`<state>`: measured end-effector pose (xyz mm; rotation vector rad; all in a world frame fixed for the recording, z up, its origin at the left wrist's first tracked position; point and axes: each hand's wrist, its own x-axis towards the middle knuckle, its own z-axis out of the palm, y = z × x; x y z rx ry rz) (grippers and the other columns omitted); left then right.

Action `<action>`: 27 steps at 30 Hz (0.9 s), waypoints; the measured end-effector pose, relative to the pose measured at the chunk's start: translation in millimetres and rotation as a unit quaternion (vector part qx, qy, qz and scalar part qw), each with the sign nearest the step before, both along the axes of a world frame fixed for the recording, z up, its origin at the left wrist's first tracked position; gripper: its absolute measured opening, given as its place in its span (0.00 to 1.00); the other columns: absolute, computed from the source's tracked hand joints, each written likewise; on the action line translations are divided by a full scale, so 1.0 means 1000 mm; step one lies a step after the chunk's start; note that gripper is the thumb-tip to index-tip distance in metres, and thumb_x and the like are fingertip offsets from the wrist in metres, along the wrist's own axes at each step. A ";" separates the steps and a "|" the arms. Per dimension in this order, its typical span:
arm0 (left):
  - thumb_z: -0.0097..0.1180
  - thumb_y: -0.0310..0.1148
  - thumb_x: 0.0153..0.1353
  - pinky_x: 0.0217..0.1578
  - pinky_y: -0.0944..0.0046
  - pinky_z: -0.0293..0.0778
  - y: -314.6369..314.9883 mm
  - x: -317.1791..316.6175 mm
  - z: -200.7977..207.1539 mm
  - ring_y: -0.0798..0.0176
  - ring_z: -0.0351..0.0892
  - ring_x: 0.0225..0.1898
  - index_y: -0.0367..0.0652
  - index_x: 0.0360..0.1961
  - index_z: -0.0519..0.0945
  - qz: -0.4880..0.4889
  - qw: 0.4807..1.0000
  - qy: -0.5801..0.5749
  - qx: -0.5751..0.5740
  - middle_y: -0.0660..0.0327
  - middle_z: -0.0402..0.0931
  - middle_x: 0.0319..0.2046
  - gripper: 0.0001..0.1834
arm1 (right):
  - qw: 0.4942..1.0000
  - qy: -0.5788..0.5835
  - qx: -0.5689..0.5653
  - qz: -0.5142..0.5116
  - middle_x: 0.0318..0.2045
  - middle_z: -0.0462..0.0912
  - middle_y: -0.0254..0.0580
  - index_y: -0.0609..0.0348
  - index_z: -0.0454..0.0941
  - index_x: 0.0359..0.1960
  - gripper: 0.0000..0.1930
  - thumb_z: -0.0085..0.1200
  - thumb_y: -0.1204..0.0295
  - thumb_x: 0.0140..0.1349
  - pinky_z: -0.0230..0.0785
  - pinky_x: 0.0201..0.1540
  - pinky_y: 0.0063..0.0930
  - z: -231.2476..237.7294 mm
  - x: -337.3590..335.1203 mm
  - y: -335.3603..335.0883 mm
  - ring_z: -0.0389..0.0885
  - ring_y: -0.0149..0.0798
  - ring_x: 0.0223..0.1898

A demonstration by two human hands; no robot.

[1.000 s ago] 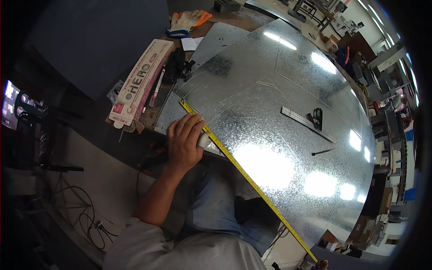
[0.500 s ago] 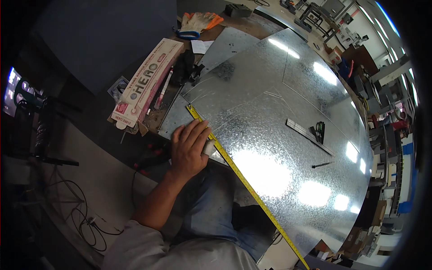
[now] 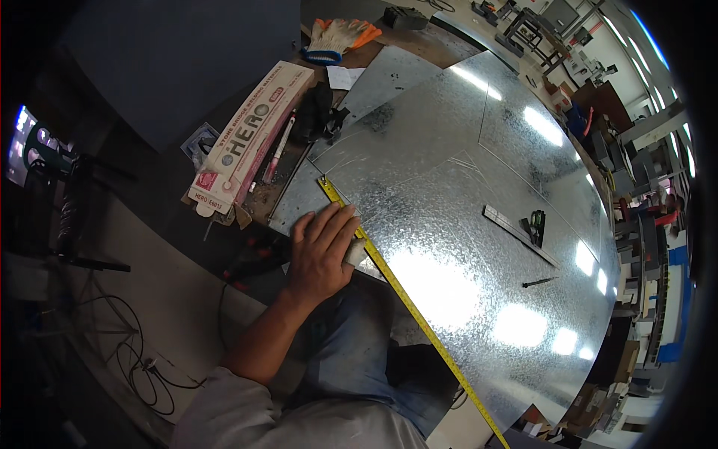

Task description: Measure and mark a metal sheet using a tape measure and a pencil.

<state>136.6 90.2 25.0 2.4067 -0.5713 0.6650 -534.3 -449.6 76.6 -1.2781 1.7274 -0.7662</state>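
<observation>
A yellow tape measure blade [image 3: 419,318] runs slantwise along the near edge of a shiny galvanized metal sheet [image 3: 419,194]. Its hooked end lies near the sheet's left corner, and the other end leaves the picture at the bottom. My left hand [image 3: 321,251] holds the blade a little below that hooked end, with its fingers close together and bent over it. Something pale grey covers the thumb, beside the blade. My right hand is out of sight. Farther right on the sheet lie a steel ruler [image 3: 520,236], a small black-and-green tool [image 3: 535,226] and a thin dark pointed tool [image 3: 540,282].
Left of the sheet sits a long cardboard box [image 3: 250,138], with a pink-and-white marker [image 3: 278,150] and a black cloth-like item [image 3: 314,112] beside it. Work gloves [image 3: 340,39] and white paper [image 3: 342,78] lie beyond. Black cable [image 3: 134,374] coils on the floor.
The whole view has shifted slightly, so the sheet and tools appear a bit farther right. My left hand stays on the tape near its hooked end.
</observation>
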 end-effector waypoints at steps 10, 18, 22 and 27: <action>0.56 0.33 0.62 0.65 0.48 0.56 0.000 -0.001 0.000 0.55 0.70 0.65 0.40 0.53 0.81 0.000 1.000 -0.004 0.008 0.58 0.76 0.60 0.18 | 1.000 -0.026 -0.007 0.005 0.36 0.82 0.30 0.41 0.80 0.43 0.19 0.57 0.45 0.62 0.63 0.41 0.39 0.009 0.006 0.003 0.75 0.36 0.40; 0.58 0.38 0.64 0.65 0.47 0.54 0.002 0.000 -0.001 0.57 0.68 0.66 0.41 0.54 0.81 -0.006 1.000 -0.001 0.023 0.59 0.76 0.61 0.19 | 1.000 -0.020 0.000 0.016 0.37 0.81 0.30 0.42 0.80 0.44 0.19 0.54 0.45 0.63 0.62 0.45 0.40 0.013 0.008 0.009 0.74 0.37 0.40; 0.60 0.34 0.60 0.65 0.46 0.56 0.002 0.001 -0.001 0.56 0.68 0.66 0.40 0.53 0.81 -0.011 1.000 -0.010 0.021 0.58 0.76 0.60 0.20 | 0.999 -0.001 0.031 -0.020 0.42 0.81 0.35 0.42 0.80 0.46 0.19 0.51 0.46 0.65 0.63 0.52 0.45 0.005 -0.003 -0.005 0.75 0.41 0.44; 0.58 0.24 0.45 0.62 0.43 0.61 0.008 0.004 -0.007 0.51 0.71 0.65 0.40 0.51 0.80 -0.032 0.998 -0.020 0.047 0.55 0.77 0.58 0.26 | 0.997 -0.081 0.009 -0.009 0.48 0.79 0.32 0.46 0.77 0.55 0.19 0.54 0.55 0.67 0.66 0.53 0.45 -0.012 -0.021 -0.019 0.73 0.37 0.53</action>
